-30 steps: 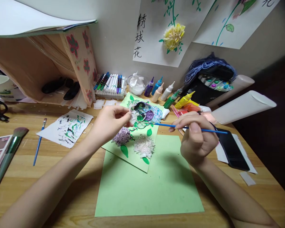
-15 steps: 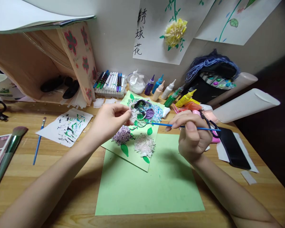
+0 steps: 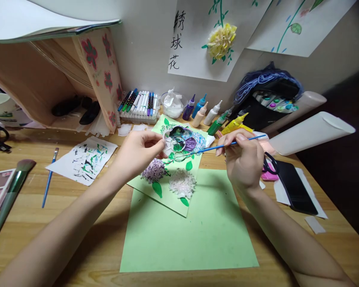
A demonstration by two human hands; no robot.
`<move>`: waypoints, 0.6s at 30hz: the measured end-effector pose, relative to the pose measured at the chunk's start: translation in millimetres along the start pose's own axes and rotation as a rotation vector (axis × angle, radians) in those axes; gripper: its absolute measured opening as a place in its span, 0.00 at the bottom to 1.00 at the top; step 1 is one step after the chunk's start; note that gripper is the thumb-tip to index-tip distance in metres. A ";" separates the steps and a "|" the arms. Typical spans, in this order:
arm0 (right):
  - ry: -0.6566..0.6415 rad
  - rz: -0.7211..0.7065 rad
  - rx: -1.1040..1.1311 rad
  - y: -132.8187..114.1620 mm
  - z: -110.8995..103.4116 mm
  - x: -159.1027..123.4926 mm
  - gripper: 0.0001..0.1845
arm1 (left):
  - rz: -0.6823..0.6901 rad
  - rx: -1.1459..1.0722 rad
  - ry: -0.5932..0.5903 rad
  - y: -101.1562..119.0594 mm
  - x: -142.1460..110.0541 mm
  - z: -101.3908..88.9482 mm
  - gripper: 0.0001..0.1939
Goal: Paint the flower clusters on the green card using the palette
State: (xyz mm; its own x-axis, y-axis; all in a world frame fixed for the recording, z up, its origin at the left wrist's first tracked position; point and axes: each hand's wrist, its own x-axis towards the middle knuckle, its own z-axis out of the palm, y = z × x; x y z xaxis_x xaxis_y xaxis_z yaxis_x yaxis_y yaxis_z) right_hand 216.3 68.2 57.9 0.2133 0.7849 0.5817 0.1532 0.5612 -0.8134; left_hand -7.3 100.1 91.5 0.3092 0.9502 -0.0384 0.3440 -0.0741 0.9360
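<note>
My left hand pinches the left edge of a small round paint palette, whose wells hold black, purple, green and white paint. Between the fingers of my right hand is a thin blue paintbrush, its tip down at the palette's lower wells. Beneath the palette lies a light green card with purple, pinkish-white and blue-white textured flowers and painted green leaves; the palette covers part of it. The card rests on a larger green sheet.
Paint bottles and a box of markers stand along the wall. To the left lie a paint-smeared tissue, another brush and a large makeup brush. A black phone and scissors are at the right.
The handle end of the paintbrush has tilted upward, and my right hand has turned and shifted slightly left and up. My left hand and the palette have stayed nearly still.
</note>
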 end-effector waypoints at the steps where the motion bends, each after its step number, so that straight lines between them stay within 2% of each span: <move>1: 0.008 0.009 0.007 0.4 -0.8 0.7 0.15 | 0.002 0.003 -0.003 -0.2 0.0 -0.2 0.08; 6: 0.059 -0.010 -0.010 -6.5 -1.4 -2.5 0.16 | 0.014 0.017 -0.013 -1.2 0.3 -1.0 0.10; 10: 0.017 -0.209 -0.110 -14.8 2.4 -10.7 0.15 | 0.011 0.016 0.001 0.2 -0.5 -1.3 0.09; 12: -0.009 -0.265 -0.127 -17.1 4.6 -14.1 0.15 | 0.005 0.011 0.011 1.6 -1.4 -1.4 0.08; 15: -0.017 -0.220 -0.106 -18.5 6.4 -15.9 0.16 | 0.003 0.000 0.025 3.5 -2.8 -1.5 0.07; 18: 0.007 -0.094 -0.049 -18.8 6.1 -14.0 0.17 | 0.015 0.004 0.037 4.2 -3.6 -1.6 0.06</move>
State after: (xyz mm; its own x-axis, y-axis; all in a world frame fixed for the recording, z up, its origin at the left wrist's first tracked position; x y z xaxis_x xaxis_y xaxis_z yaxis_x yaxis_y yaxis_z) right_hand 204.5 48.2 65.0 0.2022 0.7274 0.6558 0.2199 0.6188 -0.7541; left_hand -8.5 96.9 96.2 0.2816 0.9595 -0.0118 0.3429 -0.0891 0.9352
